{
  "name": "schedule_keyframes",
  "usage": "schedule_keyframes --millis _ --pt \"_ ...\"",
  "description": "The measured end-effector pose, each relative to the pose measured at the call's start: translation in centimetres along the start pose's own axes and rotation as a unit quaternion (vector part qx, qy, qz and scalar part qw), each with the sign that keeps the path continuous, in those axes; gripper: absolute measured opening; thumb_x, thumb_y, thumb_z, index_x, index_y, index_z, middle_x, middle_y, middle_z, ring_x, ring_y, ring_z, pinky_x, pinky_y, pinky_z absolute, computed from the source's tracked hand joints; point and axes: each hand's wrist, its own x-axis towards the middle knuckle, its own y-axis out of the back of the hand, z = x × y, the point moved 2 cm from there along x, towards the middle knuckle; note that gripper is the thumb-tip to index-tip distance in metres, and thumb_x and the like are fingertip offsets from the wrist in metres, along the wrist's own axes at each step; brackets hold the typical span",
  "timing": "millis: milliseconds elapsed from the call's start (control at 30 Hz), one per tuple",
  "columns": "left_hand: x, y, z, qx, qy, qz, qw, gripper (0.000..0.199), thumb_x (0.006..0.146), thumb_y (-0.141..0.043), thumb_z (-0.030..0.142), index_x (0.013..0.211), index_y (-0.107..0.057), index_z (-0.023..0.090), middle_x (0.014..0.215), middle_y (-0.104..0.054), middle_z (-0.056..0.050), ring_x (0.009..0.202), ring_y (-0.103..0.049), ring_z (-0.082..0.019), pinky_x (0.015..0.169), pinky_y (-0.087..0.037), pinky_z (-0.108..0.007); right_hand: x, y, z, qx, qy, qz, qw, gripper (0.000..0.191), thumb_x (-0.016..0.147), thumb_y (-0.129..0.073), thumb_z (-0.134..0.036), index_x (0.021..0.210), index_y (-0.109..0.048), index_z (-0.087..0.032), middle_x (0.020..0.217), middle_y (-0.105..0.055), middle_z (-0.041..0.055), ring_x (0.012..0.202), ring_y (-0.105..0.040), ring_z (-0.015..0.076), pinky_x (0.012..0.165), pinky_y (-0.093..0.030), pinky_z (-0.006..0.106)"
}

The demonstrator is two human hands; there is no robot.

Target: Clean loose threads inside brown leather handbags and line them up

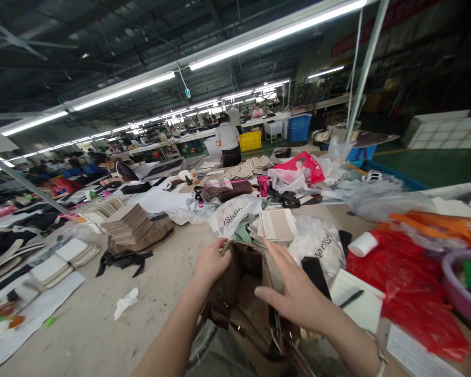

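Observation:
A brown bag [239,293] with small metal fittings stands at the table's near edge, its mouth facing up toward me. My left hand [213,262] grips the bag's far left rim, fingers curled over the edge. Against the right side of the opening rests my right hand [294,283], its fingers stretched out and the thumb apart, over the bag's mouth. The bag's underside is partly hidden by my forearms. Just beyond it lie beige flat panels [277,225] and a white printed plastic bag [235,214].
Stacked brown panels [129,228] and a white scrap [126,303] lie to the left. On the right are a red plastic bag [408,283], a notebook [357,301] with a pen, and a purple basin [467,283]. A co-worker [227,139] stands farther back.

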Motion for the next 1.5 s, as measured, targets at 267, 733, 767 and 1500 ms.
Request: schedule_keyframes --millis 267,733,767,1500 --pt "-0.1 0.1 0.3 0.009 -0.012 -0.001 1.0 0.034 0.085 -0.039 0.021 0.102 -0.068 0.021 0.097 -0.071 -0.005 0.088 -0.062 -0.018 0.076 -0.042 -0.025 -8.5 -2.3 0.3 -0.029 -0.07 -0.072 0.995 0.103 0.069 -0.066 -0.033 0.147 0.001 -0.027 0.151 -0.012 0.0088 0.137 -0.015 0.0305 0.107 -0.029 0.05" --pt "-0.7 0.1 0.6 0.096 0.007 0.038 0.995 0.029 0.085 -0.042 0.025 0.104 -0.064 0.02 0.1 -0.068 -0.009 0.093 -0.061 -0.021 0.077 -0.042 -0.027 -10.8 -5.6 -0.9 -0.122 -0.034 -0.012 0.992 0.1 0.072 -0.059 -0.023 0.146 0.009 -0.026 0.152 -0.008 0.0105 0.136 -0.019 0.0305 0.104 -0.034 0.046" --pt "-0.7 0.2 0.7 0.102 0.004 0.039 0.994 0.029 0.085 -0.042 0.026 0.104 -0.063 0.02 0.1 -0.068 -0.009 0.093 -0.061 -0.021 0.077 -0.042 -0.028 -10.8 -5.7 -1.0 -0.13 -0.039 -0.01 0.991 0.099 0.073 -0.058 -0.02 0.146 0.009 -0.027 0.152 -0.008 0.0104 0.135 -0.021 0.03 0.103 -0.035 0.045" --pt "2.8 0.4 -0.5 0.112 -0.162 -0.023 0.98 0.029 0.08 -0.044 0.032 0.088 -0.068 0.018 0.091 -0.069 -0.01 0.089 -0.063 -0.024 0.075 -0.047 -0.032 -10.9 -5.3 -0.4 -0.173 -0.172 0.045 0.969 0.097 0.063 -0.043 -0.001 0.147 -0.001 -0.025 0.138 -0.044 0.0071 0.121 -0.047 0.0229 0.098 -0.042 0.037"
